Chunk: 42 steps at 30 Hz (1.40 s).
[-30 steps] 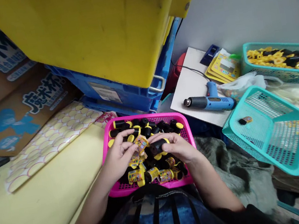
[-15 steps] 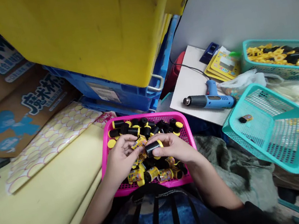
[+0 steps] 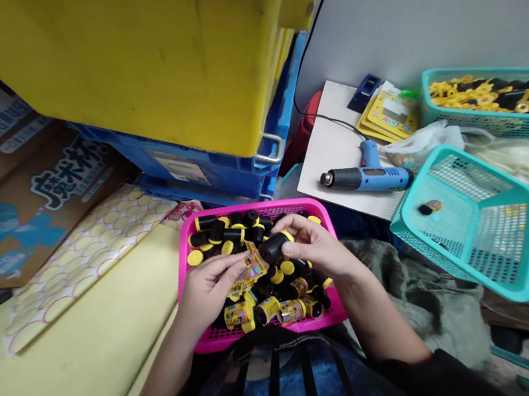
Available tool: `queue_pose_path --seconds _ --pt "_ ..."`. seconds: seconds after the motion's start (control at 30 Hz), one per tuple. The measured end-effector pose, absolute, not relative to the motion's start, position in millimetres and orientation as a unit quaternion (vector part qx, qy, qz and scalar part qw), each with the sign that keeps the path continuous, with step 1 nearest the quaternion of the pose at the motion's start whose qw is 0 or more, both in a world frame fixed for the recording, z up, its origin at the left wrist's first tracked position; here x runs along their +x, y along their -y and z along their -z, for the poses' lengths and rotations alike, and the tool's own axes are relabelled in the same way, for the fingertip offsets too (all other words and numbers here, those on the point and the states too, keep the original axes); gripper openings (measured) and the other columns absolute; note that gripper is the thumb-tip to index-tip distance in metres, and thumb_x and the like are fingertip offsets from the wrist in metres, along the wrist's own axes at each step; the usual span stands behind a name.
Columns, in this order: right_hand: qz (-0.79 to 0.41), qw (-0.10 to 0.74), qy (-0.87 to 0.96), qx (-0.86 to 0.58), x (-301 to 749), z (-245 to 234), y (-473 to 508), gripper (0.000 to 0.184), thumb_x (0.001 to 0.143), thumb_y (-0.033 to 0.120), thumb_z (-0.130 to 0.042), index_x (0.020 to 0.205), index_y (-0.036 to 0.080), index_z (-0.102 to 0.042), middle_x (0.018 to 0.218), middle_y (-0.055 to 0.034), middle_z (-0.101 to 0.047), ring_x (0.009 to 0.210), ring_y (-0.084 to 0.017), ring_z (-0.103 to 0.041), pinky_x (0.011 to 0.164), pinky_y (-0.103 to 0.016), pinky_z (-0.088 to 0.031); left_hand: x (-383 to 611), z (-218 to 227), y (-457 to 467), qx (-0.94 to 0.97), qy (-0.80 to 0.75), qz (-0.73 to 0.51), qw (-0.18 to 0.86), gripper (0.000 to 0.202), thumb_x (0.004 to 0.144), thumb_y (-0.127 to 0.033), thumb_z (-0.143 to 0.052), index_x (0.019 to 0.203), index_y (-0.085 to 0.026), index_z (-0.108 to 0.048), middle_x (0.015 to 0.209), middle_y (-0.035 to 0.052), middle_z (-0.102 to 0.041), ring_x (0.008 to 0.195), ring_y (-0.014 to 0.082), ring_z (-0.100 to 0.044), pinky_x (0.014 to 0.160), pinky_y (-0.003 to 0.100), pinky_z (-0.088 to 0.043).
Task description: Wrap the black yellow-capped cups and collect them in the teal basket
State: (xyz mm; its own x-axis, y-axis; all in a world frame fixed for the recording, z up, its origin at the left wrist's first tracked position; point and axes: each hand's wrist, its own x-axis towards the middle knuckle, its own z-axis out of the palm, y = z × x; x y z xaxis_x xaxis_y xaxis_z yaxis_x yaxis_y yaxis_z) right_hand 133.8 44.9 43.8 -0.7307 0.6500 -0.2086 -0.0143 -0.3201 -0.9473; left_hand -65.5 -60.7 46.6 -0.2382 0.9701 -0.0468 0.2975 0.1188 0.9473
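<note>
A pink basket point(image 3: 183, 265) in front of me holds several small black cylinders with yellow caps, some wrapped in yellow printed labels. My right hand point(image 3: 316, 250) is closed on a black cylinder point(image 3: 273, 248) held over the basket. My left hand point(image 3: 209, 288) pinches a yellow printed label point(image 3: 254, 266) whose other edge touches that cylinder. Labelled cylinders point(image 3: 267, 309) lie along the basket's near edge.
Sheets of round yellow stickers point(image 3: 85, 251) lie on yellow paper at left. A yellow crate sits on a blue crate point(image 3: 218, 165) behind. At right lie a blue heat gun point(image 3: 367, 175), a tilted teal basket point(image 3: 476, 223) and another teal basket point(image 3: 492, 102) with yellow parts.
My right hand has lifted the black cylinder up and away from me. My left hand has kept hold of the label, which now stretches between the hands. The view shifted slightly.
</note>
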Motion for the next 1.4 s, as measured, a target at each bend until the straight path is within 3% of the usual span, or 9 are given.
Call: queue_pose_path --seconds 0.4,0.53,0.73,0.83,0.97,1.07,1.17,1.3,1.4 --pt "-0.688 0.214 0.592 -0.362 128 -32 -34 0.052 0.065 0.043 -0.079 0.095 0.009 -0.055 0.08 -0.0016 -0.053 0.067 0.001 -0.047 0.06 -0.009 -0.04 -60 -40 61 0.479 -0.642 -0.447 0.398 0.026 0.085 -0.034 -0.06 0.102 -0.022 -0.075 0.103 0.0047 -0.076 0.094 0.0217 -0.071 0.088 0.033 -0.056" --pt "-0.641 0.252 0.613 -0.387 120 -24 -25 0.057 0.058 0.044 -0.083 0.098 0.01 -0.058 0.083 -0.0019 -0.054 0.068 0.0 -0.046 0.062 -0.009 -0.04 -55 -38 61 0.418 -0.633 -0.471 0.45 0.039 0.073 -0.035 -0.073 0.108 -0.02 -0.072 0.108 0.0074 -0.075 0.092 0.0235 -0.072 0.081 0.034 -0.059" --pt "-0.77 0.299 0.496 -0.267 110 -7 -5 0.06 0.074 0.063 -0.066 0.107 0.014 -0.055 0.119 -0.008 -0.048 0.101 -0.008 -0.052 0.084 -0.016 -0.047 -46 -34 64 0.344 -0.563 -0.534 0.529 0.033 0.065 -0.025 -0.079 0.096 -0.02 -0.073 0.099 0.0051 -0.076 0.091 0.0201 -0.071 0.082 0.03 -0.057" --pt "-0.833 0.268 0.42 -0.24 103 -5 2 0.064 0.08 0.068 -0.056 0.116 0.016 -0.05 0.119 -0.0087 -0.047 0.099 -0.008 -0.052 0.085 -0.018 -0.047 -39 -35 64 0.323 -0.54 -0.549 0.549 0.03 0.062 -0.02 -0.08 0.091 -0.02 -0.074 0.1 0.0038 -0.076 0.094 0.0188 -0.07 0.084 0.028 -0.056" --pt "-0.809 0.301 0.435 -0.256 95 -4 5 0.064 0.07 0.066 -0.069 0.099 0.011 -0.051 0.115 -0.0075 -0.046 0.098 -0.006 -0.049 0.087 -0.015 -0.045 -33 -41 60 0.331 -0.527 -0.548 0.559 0.027 0.06 -0.018 -0.08 0.086 -0.02 -0.073 0.096 0.0032 -0.075 0.093 0.0185 -0.069 0.082 0.027 -0.055" --pt "-0.807 0.299 0.445 -0.248 97 -3 2 0.067 0.071 0.07 -0.064 0.099 0.011 -0.049 0.112 -0.0079 -0.047 0.093 -0.006 -0.05 0.083 -0.015 -0.046 -34 -44 60 0.35 -0.52 -0.533 0.569 0.028 0.063 -0.022 -0.079 0.089 -0.019 -0.071 0.096 0.0037 -0.073 0.086 0.0181 -0.068 0.077 0.028 -0.055" --pt "-0.796 0.294 0.466 -0.25 113 -2 -10 0.075 0.078 0.081 -0.043 0.107 0.011 -0.049 0.107 -0.0101 -0.051 0.089 -0.008 -0.052 0.078 -0.02 -0.049 -40 -45 67 0.404 -0.543 -0.474 0.563 0.026 0.08 -0.034 -0.066 0.103 -0.022 -0.065 0.094 0.0031 -0.069 0.074 0.0154 -0.064 0.069 0.028 -0.054" --pt "-0.573 0.322 0.621 -0.428 144 3 -45 0.051 0.089 0.057 -0.046 0.111 0.012 -0.054 0.108 -0.0089 -0.054 0.094 -0.009 -0.052 0.084 -0.02 -0.047 -42 -40 84 0.585 -0.588 -0.333 0.448 0.02 0.094 -0.032 -0.045 0.101 -0.025 -0.062 0.098 0.0039 -0.064 0.093 0.0201 -0.06 0.086 0.037 -0.05" --pt "-0.359 0.198 0.81 -0.419 152 11 -69 0.028 0.088 0.024 -0.049 0.111 0.013 -0.06 0.11 -0.0078 -0.056 0.104 -0.012 -0.046 0.099 -0.027 -0.041 -42 -34 90 0.715 -0.575 -0.235 0.321 0.018 0.091 -0.027 -0.05 0.1 -0.025 -0.065 0.112 0.0062 -0.062 0.11 0.0259 -0.053 0.098 0.047 -0.041"
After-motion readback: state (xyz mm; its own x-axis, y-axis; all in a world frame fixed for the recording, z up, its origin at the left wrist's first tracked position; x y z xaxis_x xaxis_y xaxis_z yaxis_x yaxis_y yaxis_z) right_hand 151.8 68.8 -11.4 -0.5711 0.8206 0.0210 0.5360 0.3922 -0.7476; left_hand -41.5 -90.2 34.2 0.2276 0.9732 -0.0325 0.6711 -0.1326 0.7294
